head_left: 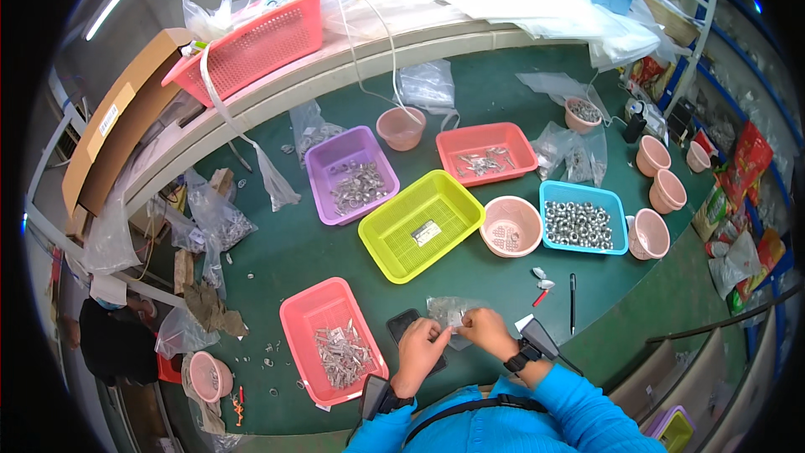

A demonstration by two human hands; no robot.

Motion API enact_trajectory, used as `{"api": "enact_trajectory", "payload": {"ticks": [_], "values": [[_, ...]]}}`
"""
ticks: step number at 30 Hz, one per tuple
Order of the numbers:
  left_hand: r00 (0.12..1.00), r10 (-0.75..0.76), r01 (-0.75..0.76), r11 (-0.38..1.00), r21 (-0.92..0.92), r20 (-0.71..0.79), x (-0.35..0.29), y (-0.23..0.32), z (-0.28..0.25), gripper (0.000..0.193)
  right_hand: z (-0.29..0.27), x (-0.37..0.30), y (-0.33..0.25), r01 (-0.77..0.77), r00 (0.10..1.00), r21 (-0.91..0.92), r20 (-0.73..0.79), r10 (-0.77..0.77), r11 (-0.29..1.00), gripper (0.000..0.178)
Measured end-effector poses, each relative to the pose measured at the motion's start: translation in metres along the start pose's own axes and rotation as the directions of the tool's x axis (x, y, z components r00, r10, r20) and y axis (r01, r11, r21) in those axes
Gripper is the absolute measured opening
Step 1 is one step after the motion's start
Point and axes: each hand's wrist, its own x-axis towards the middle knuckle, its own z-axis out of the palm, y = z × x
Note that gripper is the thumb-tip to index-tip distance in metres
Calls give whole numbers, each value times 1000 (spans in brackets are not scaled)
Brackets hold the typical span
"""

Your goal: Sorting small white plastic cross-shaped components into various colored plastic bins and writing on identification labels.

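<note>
Tray (303, 320), pink, holding parts (345, 356); could spill if caught by left sleeve (381, 429). Left hand (421, 350), right hand (492, 335), right of tray: narrow fingertip pinch, apparently on bag (449, 309). Phone (402, 323), dark, just right of tray, partly under left hand; could slide if nudged. Bag, clear, right of tray beyond phone; could tear if tugged.

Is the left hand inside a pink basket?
No, the left hand is at the clear plastic bag, beside the right hand.
</note>
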Motion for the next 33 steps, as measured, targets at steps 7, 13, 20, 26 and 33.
{"api": "enact_trajectory", "payload": {"ticks": [7, 13, 20, 26, 33], "values": [[999, 45, -43, 969, -245, 4, -5, 5, 22, 21, -21, -24, -8, 46, 997, 178, -71, -34, 983, 18], [979, -155, 165, 983, -75, 130, 7, -5, 26, 26, -17, -16, 2, -87, 996, 160, 33, 83, 983, 26], [916, -220, 287, 944, -165, 335, 16, -27, 34, 25, -12, -11, 31, -164, 977, 345, 190, 103, 924, 37], [976, -172, 166, 984, 60, 131, 10, -14, 32, 22, -29, -14, 28, -125, 992, 123, 32, 122, 985, 42], [988, -155, 156, 975, -157, 18, 4, -11, 22, 18, -33, -10, 27, -83, 996, 124, 20, 81, 989, 40]]}}
